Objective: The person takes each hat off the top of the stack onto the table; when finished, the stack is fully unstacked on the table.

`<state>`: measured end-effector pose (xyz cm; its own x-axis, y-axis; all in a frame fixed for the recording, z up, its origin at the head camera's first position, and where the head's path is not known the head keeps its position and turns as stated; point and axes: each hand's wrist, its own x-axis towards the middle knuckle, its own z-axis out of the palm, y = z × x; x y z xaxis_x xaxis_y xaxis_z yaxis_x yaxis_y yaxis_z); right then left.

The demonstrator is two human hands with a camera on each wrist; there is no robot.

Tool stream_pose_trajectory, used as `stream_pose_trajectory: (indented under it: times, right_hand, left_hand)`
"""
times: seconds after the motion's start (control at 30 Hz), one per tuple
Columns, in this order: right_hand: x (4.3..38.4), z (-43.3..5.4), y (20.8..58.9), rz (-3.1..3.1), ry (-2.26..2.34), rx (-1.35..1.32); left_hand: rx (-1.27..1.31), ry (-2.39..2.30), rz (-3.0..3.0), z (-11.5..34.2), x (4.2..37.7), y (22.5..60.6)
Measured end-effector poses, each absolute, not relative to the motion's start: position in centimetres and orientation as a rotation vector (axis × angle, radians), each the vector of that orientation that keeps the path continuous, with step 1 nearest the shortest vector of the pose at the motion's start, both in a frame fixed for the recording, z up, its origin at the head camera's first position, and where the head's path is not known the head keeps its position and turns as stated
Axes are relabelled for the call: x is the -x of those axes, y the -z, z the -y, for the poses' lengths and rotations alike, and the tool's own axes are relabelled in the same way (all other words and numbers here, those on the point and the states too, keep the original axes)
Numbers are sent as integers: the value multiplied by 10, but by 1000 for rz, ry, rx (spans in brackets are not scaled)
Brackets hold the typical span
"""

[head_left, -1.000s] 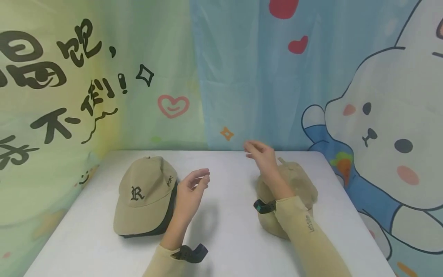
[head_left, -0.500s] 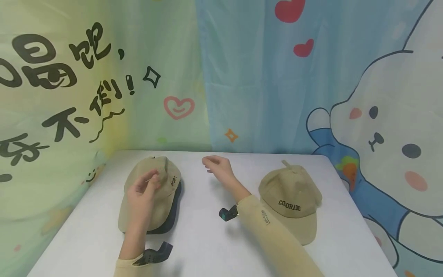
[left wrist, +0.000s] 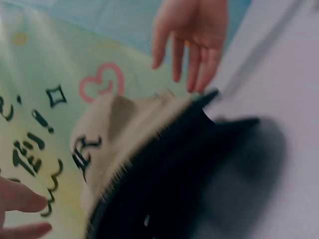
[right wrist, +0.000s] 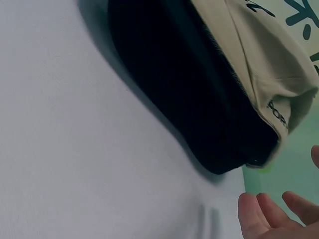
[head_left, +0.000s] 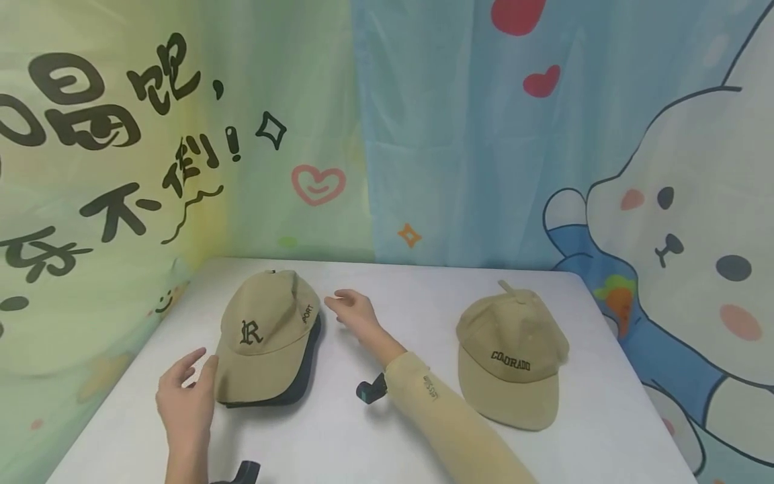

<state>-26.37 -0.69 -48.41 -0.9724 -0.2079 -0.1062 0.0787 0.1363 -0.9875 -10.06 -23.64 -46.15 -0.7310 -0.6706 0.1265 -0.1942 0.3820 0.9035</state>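
Note:
On the left half of the table sits a beige baseball cap (head_left: 269, 336) with a black letter R on its front; dark fabric (right wrist: 189, 99) shows beneath its brim and side. My left hand (head_left: 189, 400) is at the cap's near left side, thumb and fingers spread apart, with nothing between them. Past the cap's right side is my right hand (head_left: 355, 317), fingers loosely extended and holding nothing. In the left wrist view, the right hand (left wrist: 197, 42) appears beyond the cap, fingers pointing down. The second beige cap (head_left: 514, 349), lettered COLORADO, lies apart on the right.
A white table (head_left: 417, 309) bears both caps. Behind it and along the sides hangs a printed curtain (head_left: 423, 134) with hearts, lettering and a cartoon rabbit. A dark camera (head_left: 371, 388) is on my right wrist.
Both hands have moved left, the right from over the COLORADO cap to beside the R cap. The left passed across the R cap to its left side. Both caps stay in place.

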Motion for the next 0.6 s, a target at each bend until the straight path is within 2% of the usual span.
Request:
stream_pose_trajectory:
  times: [0.17, 0.4, 0.6]
  right_hand:
    - [262, 16, 488, -2102, 1923, 154]
    - [260, 24, 490, -2004, 1917, 213]
    - [259, 28, 490, -2034, 1913, 206]
  left_hand:
    - [-834, 1369, 2306, 249, 96, 483]
    - [-855, 1419, 2340, 283, 114, 561]
    - [-845, 1417, 2313, 279, 111, 559]
